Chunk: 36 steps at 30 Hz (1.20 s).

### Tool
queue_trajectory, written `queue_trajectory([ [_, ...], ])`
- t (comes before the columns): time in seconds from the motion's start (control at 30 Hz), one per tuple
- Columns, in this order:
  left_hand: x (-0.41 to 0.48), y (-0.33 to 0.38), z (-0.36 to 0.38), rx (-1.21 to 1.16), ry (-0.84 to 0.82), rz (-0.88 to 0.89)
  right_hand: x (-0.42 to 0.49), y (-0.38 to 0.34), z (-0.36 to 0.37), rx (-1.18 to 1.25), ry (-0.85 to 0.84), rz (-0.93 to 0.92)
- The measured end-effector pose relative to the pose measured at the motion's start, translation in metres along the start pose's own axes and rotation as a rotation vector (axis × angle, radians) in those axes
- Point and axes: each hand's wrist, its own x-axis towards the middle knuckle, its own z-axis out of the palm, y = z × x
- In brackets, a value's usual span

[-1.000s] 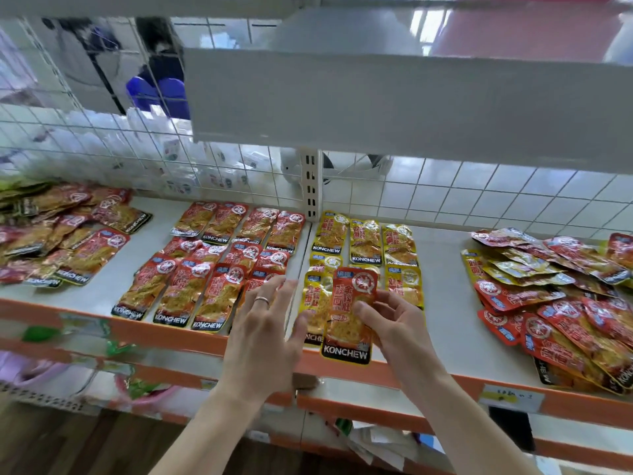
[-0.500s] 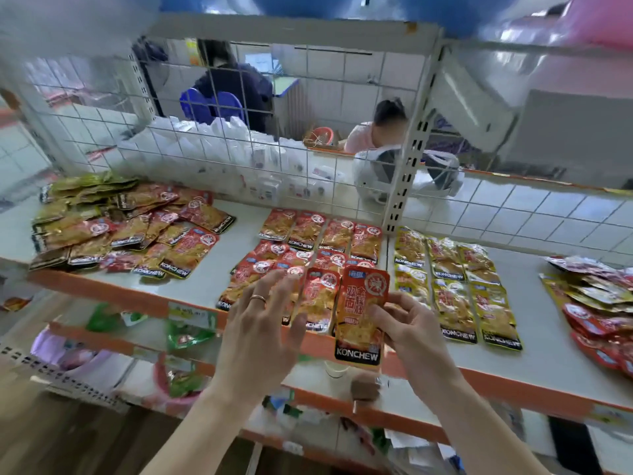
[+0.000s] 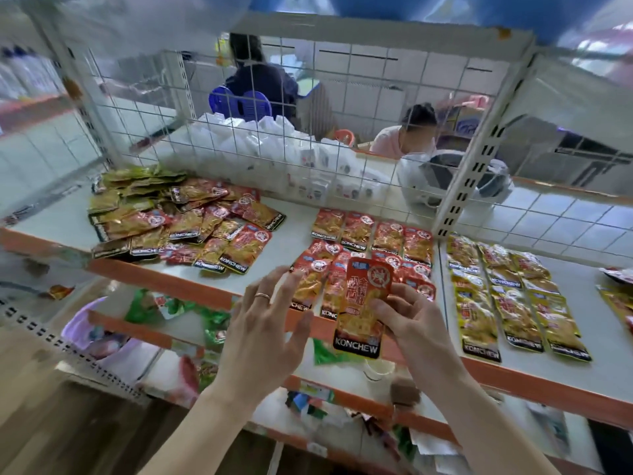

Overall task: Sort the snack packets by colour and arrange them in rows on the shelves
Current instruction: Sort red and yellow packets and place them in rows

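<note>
Placement of one red packet (image 3: 363, 310) is the step in hand. The right hand (image 3: 414, 323) pinches it along its right edge between thumb and curled fingers and holds it upright in the air, in front of the orange shelf edge (image 3: 191, 286), with the KONCHEW band lowest. The red rows (image 3: 373, 234) lie flat on the shelf at twelve o'clock from the packet, and the packet hides part of their front.

The left hand (image 3: 267, 323) is spread wide with its fingers straight and apart, and it holds nothing. Its fingertips point at one o'clock toward the front-left red packets; I cannot tell whether they touch.

At three o'clock from the held packet, past the shelf joint, lie the yellow rows (image 3: 507, 296). At ten o'clock sits a mixed heap (image 3: 178, 221) of red, gold and green packets.

With that heap so large, the sorting looks well short of done. The next move calls for laying the packet flat in the front red row, wherever the hidden stretch has room. It should sit square to its neighbours with the label toward the shelf edge, and should not push the packets already down. The left hand could steady those.
</note>
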Motion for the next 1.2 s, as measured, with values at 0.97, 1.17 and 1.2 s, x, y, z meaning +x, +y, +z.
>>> queue_trajectory([
  [0.97,0.132,-0.078,0.035,-0.001,-0.055,0.019,0.137,-0.025,0.059,-0.188,0.002,-0.010],
  [1.17,0.168,-0.115,0.041,-0.025,-0.098,0.119,0.168,-0.019,0.093,-0.258,0.152,0.011],
  [1.2,0.175,-0.120,0.042,-0.022,-0.110,0.137,0.173,-0.016,0.097,-0.281,0.175,0.016],
])
